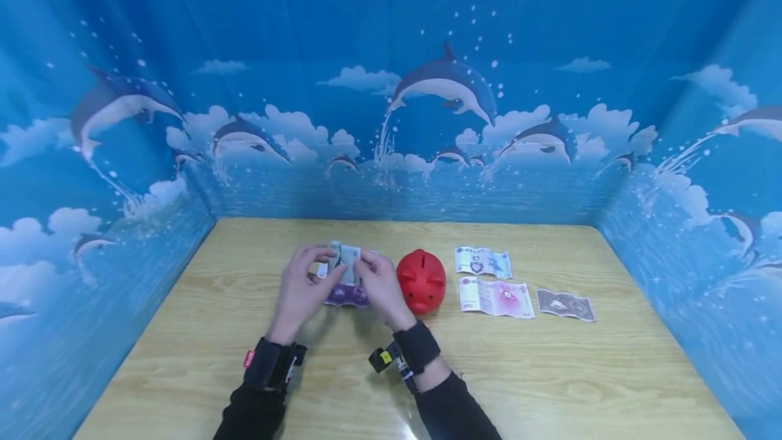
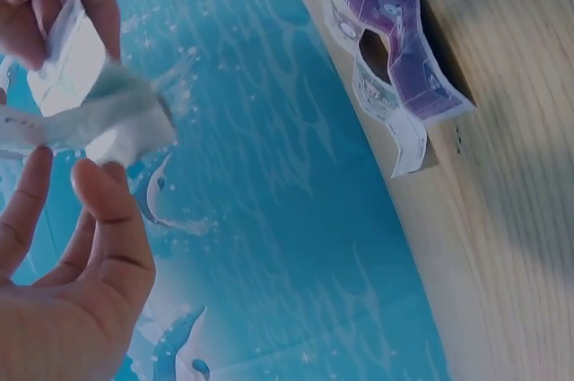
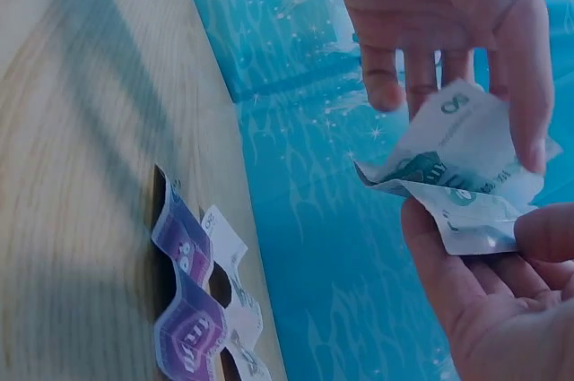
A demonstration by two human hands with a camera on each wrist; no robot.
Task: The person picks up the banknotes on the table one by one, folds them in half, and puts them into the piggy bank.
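A pale green banknote (image 3: pixel 466 143), folded with one flap raised, is held above the table between both hands. My left hand (image 1: pixel 301 284) pinches its left side, fingers behind and thumb in front. On the other side, my right hand (image 1: pixel 381 284) grips the note between thumb and fingers; in the right wrist view the right hand (image 3: pixel 484 318) comes from below. Under the hands, a wavy purple banknote (image 1: pixel 346 296) rests on the table. Beside it lies a pale greenish note (image 2: pixel 381 90), mostly hidden by the hands in the head view.
Right of the hands stands a red piggy bank (image 1: pixel 421 282) with a slot on top. Farther right lie a blue banknote (image 1: pixel 482 261), a pink banknote (image 1: pixel 496 297) and a grey-brown banknote (image 1: pixel 565 305). A dolphin-print curtain (image 1: pixel 391 175) borders the wooden table (image 1: pixel 550 372).
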